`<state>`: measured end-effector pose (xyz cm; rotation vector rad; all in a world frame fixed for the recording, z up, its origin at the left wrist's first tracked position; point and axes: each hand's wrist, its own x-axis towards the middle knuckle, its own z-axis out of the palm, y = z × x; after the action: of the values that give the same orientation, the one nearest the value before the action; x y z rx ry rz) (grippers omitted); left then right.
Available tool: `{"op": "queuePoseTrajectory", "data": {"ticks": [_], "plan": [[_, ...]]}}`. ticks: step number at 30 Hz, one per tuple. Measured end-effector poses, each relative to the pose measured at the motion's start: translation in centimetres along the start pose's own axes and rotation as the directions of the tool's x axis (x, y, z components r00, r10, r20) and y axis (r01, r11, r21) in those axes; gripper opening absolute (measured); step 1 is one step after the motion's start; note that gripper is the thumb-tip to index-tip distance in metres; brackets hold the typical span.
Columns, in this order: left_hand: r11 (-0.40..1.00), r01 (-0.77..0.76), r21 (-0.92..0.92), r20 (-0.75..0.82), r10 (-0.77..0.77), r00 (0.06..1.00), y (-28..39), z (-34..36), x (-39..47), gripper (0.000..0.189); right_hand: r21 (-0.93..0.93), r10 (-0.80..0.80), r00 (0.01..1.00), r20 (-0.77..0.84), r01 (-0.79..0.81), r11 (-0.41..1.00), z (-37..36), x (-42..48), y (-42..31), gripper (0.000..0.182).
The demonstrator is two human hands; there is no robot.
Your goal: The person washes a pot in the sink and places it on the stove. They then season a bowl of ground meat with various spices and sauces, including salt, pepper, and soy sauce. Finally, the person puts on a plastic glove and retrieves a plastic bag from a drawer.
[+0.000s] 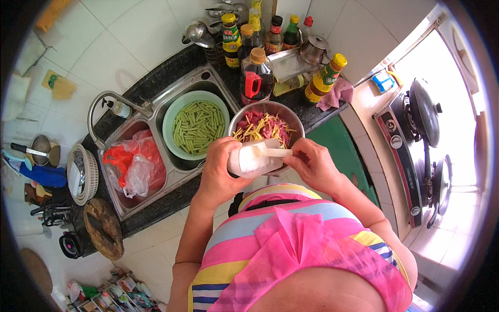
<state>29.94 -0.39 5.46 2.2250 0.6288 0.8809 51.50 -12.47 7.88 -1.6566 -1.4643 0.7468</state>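
Observation:
My left hand (223, 171) holds a small whitish container (253, 158) of white granular seasoning, tilted over the near rim of a steel bowl. Between the thumb and fingers of my right hand (317, 165) is the handle of a small pale spoon (275, 152), its scoop end in the white grains. Raw sliced meat (255, 119) topped with thin yellow strips lies in the steel bowl (299, 126) at the counter's edge. Left of it, a pale green basin (168, 130) of cut green beans (199, 126) stands in the right sink basin.
Plastic bags (136, 160) fill the left sink basin under a curved faucet (91, 117). Beyond the bowl stand a large dark sauce bottle (256, 76), several smaller bottles and a lidded metal pot (315, 48). A gas stove (401, 163) with pans is at right, a round wooden board (103, 230) at left.

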Motion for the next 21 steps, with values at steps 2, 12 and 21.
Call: {"op": "queuePoseTrajectory", "data": {"ticks": [2, 12, 21], "plan": [[0.998, -0.033, 0.047, -0.020, 0.034, 0.999, 0.2, -0.3, -0.1, 0.072, -0.017, 0.045, 0.999, 0.016, -0.045, 0.999, 0.5, 0.4, -0.9, 0.020], [0.996, -0.070, 0.050, -0.007, 0.071, 0.997, -0.5, -1.1, -0.5, 0.069, 0.036, -0.059, 0.997, 0.040, 0.057, 0.998, 2.0, 0.5, -1.3, 0.017], [0.999, -0.045, -0.011, 0.012, 0.045, 0.999, -0.7, -0.8, 0.0, 0.072, 0.588, 0.343, 0.912, 0.224, -0.407, 0.699, 1.9, 0.0, -0.6, 0.016]]}}
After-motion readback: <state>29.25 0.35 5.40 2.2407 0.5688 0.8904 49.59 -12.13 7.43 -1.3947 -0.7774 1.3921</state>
